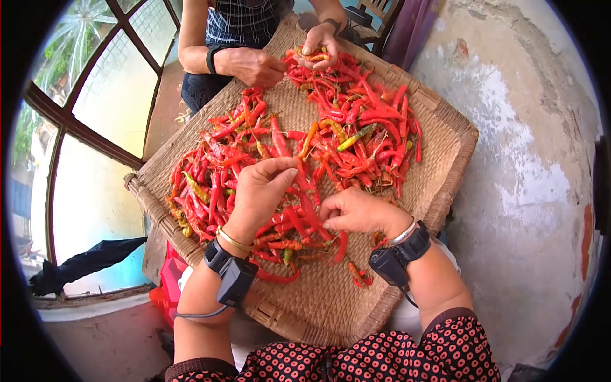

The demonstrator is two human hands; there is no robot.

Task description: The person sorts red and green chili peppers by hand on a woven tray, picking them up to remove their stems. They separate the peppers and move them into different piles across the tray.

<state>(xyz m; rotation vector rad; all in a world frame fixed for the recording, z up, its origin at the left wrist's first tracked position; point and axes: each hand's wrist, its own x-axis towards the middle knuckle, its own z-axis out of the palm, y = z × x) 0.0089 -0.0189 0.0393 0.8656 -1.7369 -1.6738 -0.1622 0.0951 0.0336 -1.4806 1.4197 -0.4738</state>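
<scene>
Many red chili peppers lie in two heaps on a shallow woven tray. My left hand is above the nearer left heap, its thumb and forefinger pinched together; whatever lies between them is too small to make out. Lower and to the right, my right hand has its fingers curled closed against a red chili pepper; the fingertips are partly hidden. A green-yellow pepper rests on the right heap. Near the tray's front lies a small orange-red pepper.
Across the tray, another person's hand reaches toward the peppers, and their other hand holds several. A rough plaster wall stands to the right. Windows and a dark folded umbrella are on the left.
</scene>
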